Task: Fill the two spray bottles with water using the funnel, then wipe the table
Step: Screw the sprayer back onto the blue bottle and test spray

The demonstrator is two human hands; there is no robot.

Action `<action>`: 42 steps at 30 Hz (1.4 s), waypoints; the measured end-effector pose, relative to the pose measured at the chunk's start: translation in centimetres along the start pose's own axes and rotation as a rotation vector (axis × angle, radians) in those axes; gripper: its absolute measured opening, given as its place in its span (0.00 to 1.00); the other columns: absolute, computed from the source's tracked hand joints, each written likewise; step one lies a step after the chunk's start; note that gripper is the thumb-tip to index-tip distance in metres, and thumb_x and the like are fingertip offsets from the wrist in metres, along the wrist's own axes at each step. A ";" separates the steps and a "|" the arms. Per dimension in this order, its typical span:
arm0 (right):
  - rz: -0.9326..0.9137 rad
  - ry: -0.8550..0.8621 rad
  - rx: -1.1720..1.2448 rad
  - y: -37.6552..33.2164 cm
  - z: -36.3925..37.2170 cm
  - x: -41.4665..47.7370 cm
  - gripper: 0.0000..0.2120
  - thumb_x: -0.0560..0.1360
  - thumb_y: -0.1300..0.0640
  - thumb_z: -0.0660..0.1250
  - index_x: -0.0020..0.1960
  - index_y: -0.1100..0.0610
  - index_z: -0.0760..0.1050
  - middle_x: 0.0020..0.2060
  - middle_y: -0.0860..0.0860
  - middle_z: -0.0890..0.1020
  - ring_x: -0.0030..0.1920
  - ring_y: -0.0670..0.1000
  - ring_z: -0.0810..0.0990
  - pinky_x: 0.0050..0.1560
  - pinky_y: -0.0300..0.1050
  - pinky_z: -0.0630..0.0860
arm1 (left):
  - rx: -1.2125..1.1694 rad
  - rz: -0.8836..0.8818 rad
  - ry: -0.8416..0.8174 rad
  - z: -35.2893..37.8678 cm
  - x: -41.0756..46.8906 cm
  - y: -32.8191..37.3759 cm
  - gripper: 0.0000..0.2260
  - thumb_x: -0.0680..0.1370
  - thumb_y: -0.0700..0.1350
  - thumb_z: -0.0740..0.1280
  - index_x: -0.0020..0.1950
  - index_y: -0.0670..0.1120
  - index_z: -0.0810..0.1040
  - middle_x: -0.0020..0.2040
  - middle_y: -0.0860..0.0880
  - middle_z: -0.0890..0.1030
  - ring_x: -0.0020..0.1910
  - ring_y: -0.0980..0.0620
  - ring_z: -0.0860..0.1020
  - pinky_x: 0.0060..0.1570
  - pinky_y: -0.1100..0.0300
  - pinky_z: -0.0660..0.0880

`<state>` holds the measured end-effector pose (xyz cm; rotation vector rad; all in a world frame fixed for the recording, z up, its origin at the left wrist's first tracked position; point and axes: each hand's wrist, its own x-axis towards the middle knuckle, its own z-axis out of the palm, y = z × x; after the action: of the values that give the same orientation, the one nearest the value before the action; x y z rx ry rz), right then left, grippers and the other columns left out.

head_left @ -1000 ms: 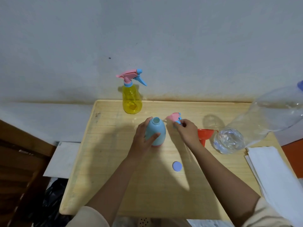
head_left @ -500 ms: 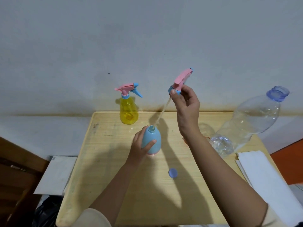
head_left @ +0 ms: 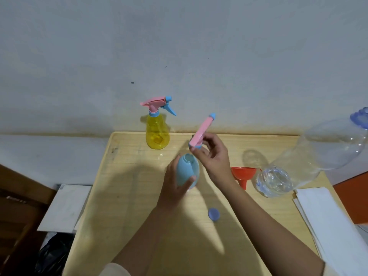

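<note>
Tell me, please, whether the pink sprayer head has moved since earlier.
Yes, downward: the sprayer head was level with the yellow bottle's trigger, now its body.

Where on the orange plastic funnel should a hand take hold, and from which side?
I would pinch the orange plastic funnel by its wide rim from above, on its left. The rim is its broadest exposed part, and the large clear plastic bottle crowds its right. The right hand must first put down the pink sprayer head; the left hand grips the pale blue spray bottle.
</note>
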<state>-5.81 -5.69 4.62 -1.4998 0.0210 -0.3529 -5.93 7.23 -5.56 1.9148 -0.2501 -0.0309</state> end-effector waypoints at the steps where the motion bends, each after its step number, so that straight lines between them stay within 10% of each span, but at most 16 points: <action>1: 0.028 -0.034 -0.034 0.7 -0.1 -0.3 0.15 0.68 0.65 0.71 0.52 0.56 0.74 0.49 0.54 0.79 0.52 0.50 0.79 0.53 0.40 0.75 | 0.010 -0.001 -0.013 0.4 0.2 -0.7 0.39 0.67 0.57 0.73 0.73 0.55 0.59 0.69 0.51 0.68 0.69 0.50 0.68 0.65 0.46 0.69; 15: 0.202 -0.091 -0.082 1.9 -2.1 0.4 0.12 0.75 0.68 0.64 0.57 0.59 0.74 0.53 0.52 0.81 0.55 0.46 0.79 0.59 0.40 0.75 | 0.077 -0.043 -0.174 -0.7 2.8 0.6 0.42 0.60 0.44 0.80 0.70 0.52 0.65 0.62 0.58 0.72 0.58 0.61 0.71 0.56 0.65 0.71; 35: 0.006 0.256 0.090 -6.5 1.3 2.1 0.09 0.73 0.62 0.70 0.52 0.61 0.76 0.41 0.50 0.79 0.41 0.45 0.76 0.43 0.35 0.74 | -0.198 0.056 -0.216 -4.5 2.6 9.2 0.44 0.64 0.49 0.77 0.71 0.70 0.57 0.66 0.56 0.72 0.63 0.51 0.74 0.55 0.45 0.78; 42: -0.018 0.226 0.227 -9.4 2.4 2.4 0.14 0.80 0.53 0.58 0.59 0.58 0.77 0.53 0.50 0.82 0.47 0.42 0.79 0.48 0.37 0.76 | -0.182 0.146 -0.140 -5.5 3.1 12.6 0.45 0.66 0.45 0.78 0.74 0.64 0.56 0.64 0.67 0.68 0.60 0.66 0.72 0.53 0.67 0.75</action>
<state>-5.04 -4.26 14.52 -1.2312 0.1427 -0.5212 -4.15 7.57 8.43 1.7109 -0.4661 -0.0875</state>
